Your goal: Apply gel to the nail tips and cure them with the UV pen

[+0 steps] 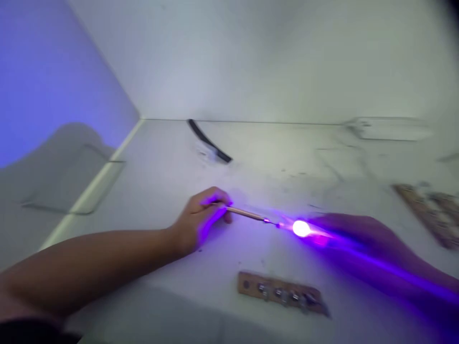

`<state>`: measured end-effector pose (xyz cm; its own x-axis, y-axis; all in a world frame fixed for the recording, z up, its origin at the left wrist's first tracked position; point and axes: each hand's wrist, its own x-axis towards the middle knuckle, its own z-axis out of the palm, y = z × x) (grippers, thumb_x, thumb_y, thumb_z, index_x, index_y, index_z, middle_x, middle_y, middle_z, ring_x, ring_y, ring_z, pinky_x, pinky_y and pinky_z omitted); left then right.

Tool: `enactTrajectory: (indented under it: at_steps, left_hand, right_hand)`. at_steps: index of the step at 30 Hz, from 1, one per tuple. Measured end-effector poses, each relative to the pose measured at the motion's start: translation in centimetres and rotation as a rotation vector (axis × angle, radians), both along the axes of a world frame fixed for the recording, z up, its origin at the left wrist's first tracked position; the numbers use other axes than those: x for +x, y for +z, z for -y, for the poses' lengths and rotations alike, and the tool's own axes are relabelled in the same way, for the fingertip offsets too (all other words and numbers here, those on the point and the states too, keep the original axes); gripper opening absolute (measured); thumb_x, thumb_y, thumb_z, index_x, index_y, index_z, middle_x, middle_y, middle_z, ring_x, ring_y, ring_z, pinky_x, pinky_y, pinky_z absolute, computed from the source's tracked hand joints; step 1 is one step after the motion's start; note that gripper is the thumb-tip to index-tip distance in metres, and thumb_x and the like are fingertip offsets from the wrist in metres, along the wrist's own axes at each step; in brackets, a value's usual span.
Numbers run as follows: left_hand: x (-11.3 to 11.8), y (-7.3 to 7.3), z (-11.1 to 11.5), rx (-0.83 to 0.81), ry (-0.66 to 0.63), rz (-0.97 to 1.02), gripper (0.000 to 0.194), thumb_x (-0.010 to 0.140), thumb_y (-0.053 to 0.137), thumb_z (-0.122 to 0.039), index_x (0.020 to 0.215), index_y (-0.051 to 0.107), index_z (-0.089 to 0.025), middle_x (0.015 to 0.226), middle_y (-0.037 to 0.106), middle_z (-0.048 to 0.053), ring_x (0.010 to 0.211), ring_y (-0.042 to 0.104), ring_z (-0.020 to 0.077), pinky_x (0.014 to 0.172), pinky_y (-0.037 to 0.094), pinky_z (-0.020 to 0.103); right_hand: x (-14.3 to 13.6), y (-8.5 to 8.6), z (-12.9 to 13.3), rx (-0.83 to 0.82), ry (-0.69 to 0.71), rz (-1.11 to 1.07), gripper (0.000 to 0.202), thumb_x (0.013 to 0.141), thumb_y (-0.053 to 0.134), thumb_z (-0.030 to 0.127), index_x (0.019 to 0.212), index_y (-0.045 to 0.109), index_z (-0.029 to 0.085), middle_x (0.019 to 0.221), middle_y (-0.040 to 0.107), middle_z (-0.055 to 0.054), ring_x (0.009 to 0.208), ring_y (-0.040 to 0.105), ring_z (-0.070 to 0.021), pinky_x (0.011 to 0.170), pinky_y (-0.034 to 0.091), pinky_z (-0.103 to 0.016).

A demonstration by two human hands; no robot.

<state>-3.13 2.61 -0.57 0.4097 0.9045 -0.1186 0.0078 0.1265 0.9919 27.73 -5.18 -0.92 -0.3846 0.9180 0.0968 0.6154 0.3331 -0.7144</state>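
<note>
My left hand is closed around the near end of a thin copper-coloured rod, which points right and slightly down. A small purple-lit tip at the rod's far end lies close to a bright white-violet light. Behind that light is my right hand, blurred and washed in purple; its fingers are lost in the glare, and whatever it holds cannot be made out. Below, a brown strip carries several small shiny pieces in a row.
A black curved strip lies at the back, beside a small clear item. More brown strips with shiny pieces are at the right. A pale flat item sits at the back right. White walls rise behind and at the left.
</note>
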Motion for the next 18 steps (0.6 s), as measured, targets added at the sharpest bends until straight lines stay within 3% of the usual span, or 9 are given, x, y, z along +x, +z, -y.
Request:
enactTrajectory:
  at_steps: [3, 10, 18]
  left_hand:
    - [-0.3, 0.1, -0.2, -0.036, -0.002, -0.084, 0.011, 0.076, 0.054, -0.025, 0.079, 0.061, -0.017, 0.068, 0.062, 0.004, 0.068, 0.057, 0.0171, 0.066, 0.044, 0.031]
    - [-0.6, 0.5, 0.3, -0.080, 0.033, -0.177, 0.011, 0.071, 0.058, -0.028, 0.077, 0.063, -0.020, 0.075, 0.065, 0.006, 0.077, 0.060, 0.0220, 0.067, 0.048, 0.034]
    - [0.0, 1.0, 0.6, -0.233, 0.134, -0.222, 0.004, 0.070, 0.062, -0.025, 0.072, 0.065, -0.026, 0.079, 0.066, 0.000, 0.072, 0.058, 0.0163, 0.057, 0.044, 0.026]
  right_hand:
    - [0.1, 1.0, -1.0, 0.033, 0.097, -0.022, 0.050, 0.066, 0.055, 0.006, 0.112, 0.056, 0.025, 0.096, 0.066, -0.005, 0.082, 0.064, -0.0202, 0.070, 0.051, -0.031]
    - [-1.0, 0.6, -1.2, 0.142, 0.159, -0.089, 0.052, 0.063, 0.051, 0.007, 0.113, 0.055, 0.019, 0.093, 0.066, -0.007, 0.080, 0.061, -0.0168, 0.069, 0.049, -0.029]
    - [-1.1, 0.7, -1.2, 0.146, 0.140, -0.123, 0.058, 0.059, 0.047, 0.003, 0.114, 0.056, 0.018, 0.093, 0.066, -0.007, 0.079, 0.060, -0.0160, 0.068, 0.049, -0.029]
